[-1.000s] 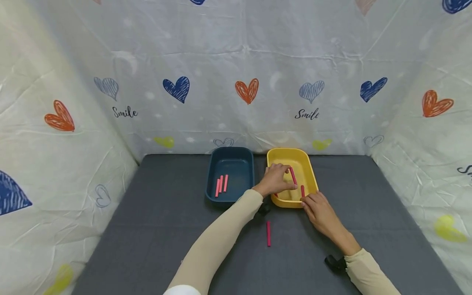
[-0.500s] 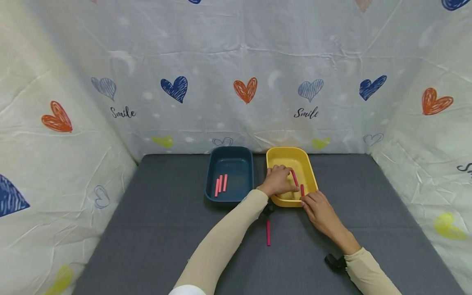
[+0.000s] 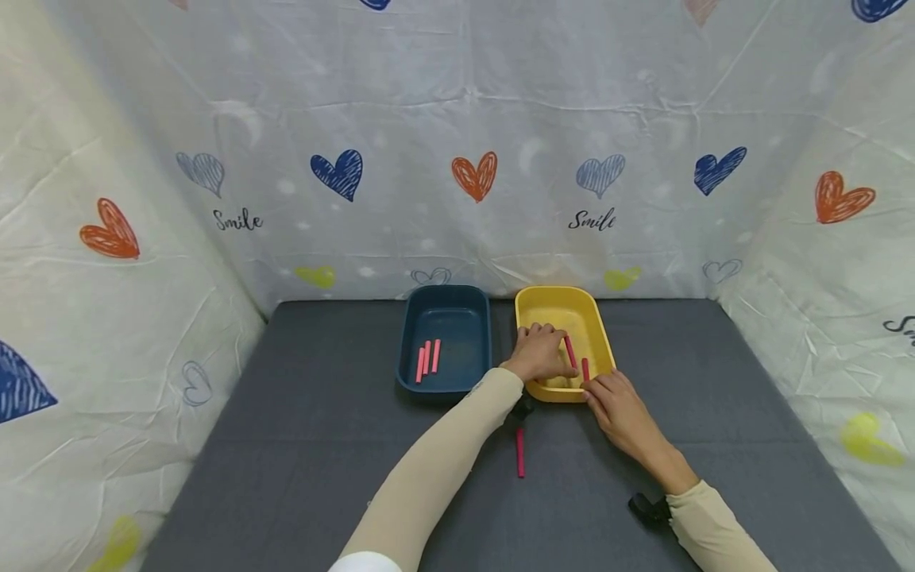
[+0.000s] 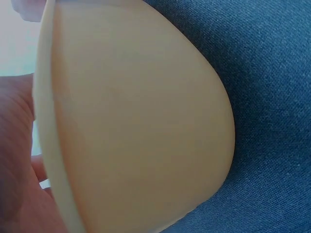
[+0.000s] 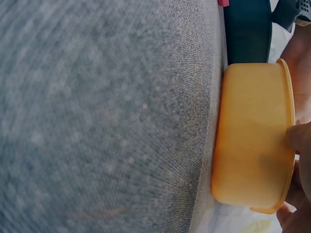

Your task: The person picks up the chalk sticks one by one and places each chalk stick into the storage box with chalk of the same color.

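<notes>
My left hand reaches into the yellow tray in the head view and pinches a thin red stick between thumb and fingers. At the tray's near right corner, my right hand grips the rim. The right wrist view has its thumb against the outer wall, with the fingers hidden beyond. Another red stick lies in the tray just beyond the right fingertips. The left wrist view is mostly the tray's outer wall, with part of the left hand at the left edge.
A dark blue tray stands just left of the yellow one, with three pink sticks inside. One more red stick lies on the grey tabletop in front of the trays. A heart-printed cloth hangs behind.
My left hand has shifted slightly toward the right and nearer, bringing its red stick lower in the yellow tray. The left forearm has moved right; the right hand stays on the rim.
</notes>
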The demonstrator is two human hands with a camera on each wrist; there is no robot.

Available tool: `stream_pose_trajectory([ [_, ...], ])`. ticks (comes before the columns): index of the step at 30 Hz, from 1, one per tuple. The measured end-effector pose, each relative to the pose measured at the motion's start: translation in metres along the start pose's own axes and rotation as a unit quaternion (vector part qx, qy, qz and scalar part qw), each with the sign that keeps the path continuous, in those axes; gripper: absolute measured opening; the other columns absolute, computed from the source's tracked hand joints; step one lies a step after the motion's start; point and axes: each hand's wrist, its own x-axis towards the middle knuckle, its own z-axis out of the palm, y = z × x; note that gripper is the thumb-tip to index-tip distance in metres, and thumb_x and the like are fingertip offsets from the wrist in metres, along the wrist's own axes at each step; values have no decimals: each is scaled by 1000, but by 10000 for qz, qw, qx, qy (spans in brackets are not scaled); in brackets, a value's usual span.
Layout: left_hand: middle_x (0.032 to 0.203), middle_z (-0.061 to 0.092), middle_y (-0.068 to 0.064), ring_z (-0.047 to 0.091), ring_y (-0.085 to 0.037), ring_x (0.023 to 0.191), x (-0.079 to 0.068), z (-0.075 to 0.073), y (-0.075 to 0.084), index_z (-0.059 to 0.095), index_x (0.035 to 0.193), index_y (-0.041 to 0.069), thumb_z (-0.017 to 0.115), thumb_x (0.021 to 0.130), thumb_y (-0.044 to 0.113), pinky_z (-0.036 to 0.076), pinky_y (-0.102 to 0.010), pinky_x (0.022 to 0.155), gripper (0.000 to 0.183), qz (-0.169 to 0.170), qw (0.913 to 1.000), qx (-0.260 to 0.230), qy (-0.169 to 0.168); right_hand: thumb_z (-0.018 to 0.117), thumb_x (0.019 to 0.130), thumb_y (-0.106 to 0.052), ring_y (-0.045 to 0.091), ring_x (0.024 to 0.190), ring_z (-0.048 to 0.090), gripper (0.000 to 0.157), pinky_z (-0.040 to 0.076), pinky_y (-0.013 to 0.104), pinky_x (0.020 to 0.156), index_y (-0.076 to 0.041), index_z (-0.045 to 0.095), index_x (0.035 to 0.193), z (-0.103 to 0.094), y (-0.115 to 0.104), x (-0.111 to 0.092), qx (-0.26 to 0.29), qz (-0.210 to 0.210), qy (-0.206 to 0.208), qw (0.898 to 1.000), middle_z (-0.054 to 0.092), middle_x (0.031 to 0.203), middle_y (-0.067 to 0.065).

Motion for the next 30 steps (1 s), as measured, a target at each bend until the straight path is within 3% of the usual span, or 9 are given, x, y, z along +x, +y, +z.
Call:
stream_pose_trajectory([
  [9,139,54,-1,46,-24,127,0,-2,0,48,145,22,72,82,56,34,-43,105,75,12,9998,176,9,63,94,-10,27,90,62,6,39,61,103,-6,67,92,0,1,3,-20,-32,17,10000,65,90,6],
  [22,132,55,-1,46,-21,125,-9,-3,-6,52,141,20,70,88,45,36,-41,105,62,188,9978,-594,210,70,87,-4,27,89,62,7,40,61,103,-8,66,92,0,-2,2,-32,2,-15,10000,65,88,5],
  [30,134,55,-5,46,-25,124,-22,-13,-11,54,139,15,71,89,37,37,-44,104,57,363,9923,-1039,562,67,91,-7,28,89,63,5,41,61,102,-5,68,95,0,-1,0,-75,-41,3,10000,66,90,6],
])
